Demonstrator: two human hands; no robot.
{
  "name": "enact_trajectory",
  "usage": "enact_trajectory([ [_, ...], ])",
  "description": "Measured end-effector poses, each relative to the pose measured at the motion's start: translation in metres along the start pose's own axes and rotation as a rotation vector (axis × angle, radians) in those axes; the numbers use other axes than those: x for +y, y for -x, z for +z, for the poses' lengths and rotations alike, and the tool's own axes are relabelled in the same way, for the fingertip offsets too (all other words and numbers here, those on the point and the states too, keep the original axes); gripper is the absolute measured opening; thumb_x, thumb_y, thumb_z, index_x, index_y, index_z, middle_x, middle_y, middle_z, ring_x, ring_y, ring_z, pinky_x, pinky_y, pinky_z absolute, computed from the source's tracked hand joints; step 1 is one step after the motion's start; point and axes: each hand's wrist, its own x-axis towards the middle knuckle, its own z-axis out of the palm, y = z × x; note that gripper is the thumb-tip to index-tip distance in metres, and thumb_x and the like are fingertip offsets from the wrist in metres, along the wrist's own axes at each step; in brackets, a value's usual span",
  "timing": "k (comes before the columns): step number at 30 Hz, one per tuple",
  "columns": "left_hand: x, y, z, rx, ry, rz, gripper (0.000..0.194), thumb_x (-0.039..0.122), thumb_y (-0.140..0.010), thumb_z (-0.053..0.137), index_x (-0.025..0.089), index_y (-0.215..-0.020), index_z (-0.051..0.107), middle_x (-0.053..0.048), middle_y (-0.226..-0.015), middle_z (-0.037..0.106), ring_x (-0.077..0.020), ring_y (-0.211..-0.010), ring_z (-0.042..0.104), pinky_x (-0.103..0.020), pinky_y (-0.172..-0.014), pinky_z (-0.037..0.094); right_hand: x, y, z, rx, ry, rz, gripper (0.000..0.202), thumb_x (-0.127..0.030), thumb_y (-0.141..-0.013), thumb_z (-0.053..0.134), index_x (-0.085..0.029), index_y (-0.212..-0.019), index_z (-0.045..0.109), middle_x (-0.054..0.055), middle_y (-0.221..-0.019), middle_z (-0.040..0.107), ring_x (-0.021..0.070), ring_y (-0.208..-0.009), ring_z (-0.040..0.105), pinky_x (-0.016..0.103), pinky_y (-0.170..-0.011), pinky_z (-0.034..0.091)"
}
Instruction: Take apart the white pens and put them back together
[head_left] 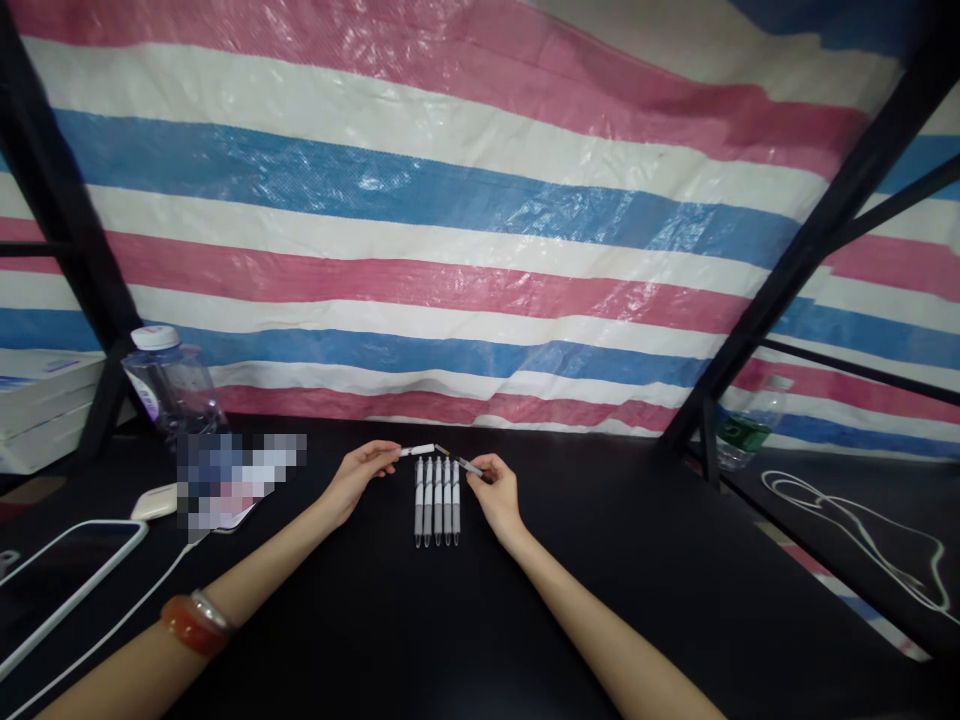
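Matte black tabletop (465, 640) fills the near field, smooth and bare between the two forearms. On the left wrist sits a glossy orange-red bangle (189, 625) beside a thin silvery one. At the near left edge lies a flat white-rimmed rectangular device (64, 585), with a thin white cable (127, 620) running across the surface past it.

Further in, five slim white plastic pens (437, 500) lie side by side, touching, in a neat parallel row, tips pointing away from the person. Just beyond the row, the left hand (360, 478) pinches the white barrel part of a pen (418, 451) between thumb and fingertips, held roughly level. The right hand (496, 488) pinches a short dark-tipped pen part (471, 466) in the same way, angled towards the barrel. The two parts are close together but whether they touch cannot be told.

Left of the hands lies a small white oval object (154, 500); behind it stands a clear plastic bottle with a white cap (171, 385). At far right, a second clear bottle with a green label (742, 432) stands by a black metal frame post (810, 250), and a looped white cord (862, 530) lies on the adjoining surface. A woven plastic tarpaulin in red, white and blue stripes (450, 200) forms the backdrop.
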Motion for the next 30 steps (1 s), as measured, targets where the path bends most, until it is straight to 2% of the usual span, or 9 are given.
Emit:
enact_trajectory([
  [8, -0.007, -0.005, -0.002, -0.008, -0.015, 0.014, 0.033, 0.036, -0.062, 0.074, 0.015, -0.087, 0.068, -0.002, -0.07, 0.064, -0.0121, -0.063, 0.057, -0.022, -0.06, 0.041, -0.005, 0.002, -0.001, -0.021, 0.064, -0.017, 0.007, -0.016, -0.06, 0.055, -0.018, -0.065, 0.059, 0.0, -0.065, 0.06, 0.0133, -0.06, 0.052, 0.025, -0.059, 0.042],
  [14, -0.007, -0.004, 0.0, -0.025, -0.063, 0.019, 0.031, 0.034, -0.061, 0.075, 0.016, -0.085, 0.069, -0.002, -0.07, 0.065, -0.0116, -0.062, 0.057, -0.022, -0.061, 0.042, -0.003, 0.002, -0.001, -0.043, 0.123, -0.03, 0.013, -0.018, -0.064, 0.057, -0.017, -0.073, 0.066, 0.002, -0.074, 0.065, 0.0127, -0.058, 0.052, 0.025, -0.058, 0.042],
  [20, 0.002, 0.003, 0.005, -0.054, -0.079, 0.014, 0.029, 0.034, -0.059, 0.075, 0.016, -0.081, 0.069, -0.002, -0.067, 0.065, -0.013, -0.06, 0.058, -0.024, -0.064, 0.042, -0.004, 0.005, 0.0, -0.101, 0.094, -0.06, 0.016, -0.025, -0.067, 0.062, -0.019, -0.08, 0.071, 0.004, -0.079, 0.069, 0.0147, -0.061, 0.055, 0.027, -0.06, 0.045],
  [27, 0.003, 0.003, 0.007, -0.053, -0.084, 0.043, 0.029, 0.034, -0.058, 0.075, 0.016, -0.08, 0.068, -0.002, -0.069, 0.066, -0.0135, -0.059, 0.058, -0.025, -0.065, 0.043, -0.003, 0.005, 0.002, -0.13, 0.051, -0.024, 0.019, -0.027, -0.067, 0.066, -0.02, -0.083, 0.073, 0.004, -0.081, 0.071, 0.0162, -0.064, 0.059, 0.029, -0.062, 0.048],
  [30, 0.002, 0.003, 0.006, -0.065, -0.088, 0.045, 0.029, 0.032, -0.058, 0.075, 0.016, -0.08, 0.068, -0.002, -0.068, 0.066, -0.0133, -0.059, 0.059, -0.025, -0.065, 0.044, 0.0, 0.004, 0.002, -0.147, 0.019, 0.013, 0.021, -0.028, -0.066, 0.067, -0.019, -0.084, 0.073, 0.003, -0.073, 0.07, 0.0145, -0.057, 0.058, 0.027, -0.057, 0.047],
])
